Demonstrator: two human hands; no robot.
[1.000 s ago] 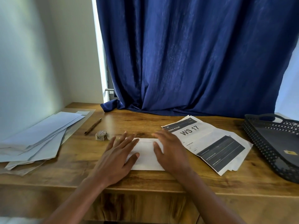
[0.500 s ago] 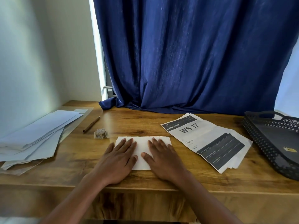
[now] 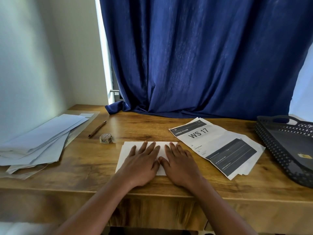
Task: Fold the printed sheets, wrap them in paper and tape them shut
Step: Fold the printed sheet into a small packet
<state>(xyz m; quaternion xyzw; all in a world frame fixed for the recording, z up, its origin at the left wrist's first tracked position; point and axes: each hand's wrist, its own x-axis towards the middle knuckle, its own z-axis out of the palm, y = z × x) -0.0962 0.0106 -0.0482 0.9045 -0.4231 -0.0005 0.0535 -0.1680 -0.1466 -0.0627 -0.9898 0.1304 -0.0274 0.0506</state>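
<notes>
A folded white sheet [image 3: 127, 150] lies flat near the front of the wooden table [image 3: 84, 168]. My left hand [image 3: 141, 164] and my right hand [image 3: 180, 164] press on it side by side, palms down, fingers straight, thumbs almost touching. To the right lies a small stack of printed sheets [image 3: 218, 146] headed "WS 17". A small roll of patterned tape [image 3: 106, 138] stands just left of the folded sheet. A loose pile of pale wrapping paper [image 3: 39, 141] covers the table's left end.
A brown pencil [image 3: 97, 129] lies behind the tape roll. A black perforated tray [image 3: 277, 150] sits at the right edge, with a small yellow label inside. A dark blue curtain [image 3: 194, 65] hangs behind the table and drapes onto its back edge.
Both hands have slid toward each other over the folded sheet; my right hand moved left and my left hand now lies fully on the paper. The sheet looks flatter.
</notes>
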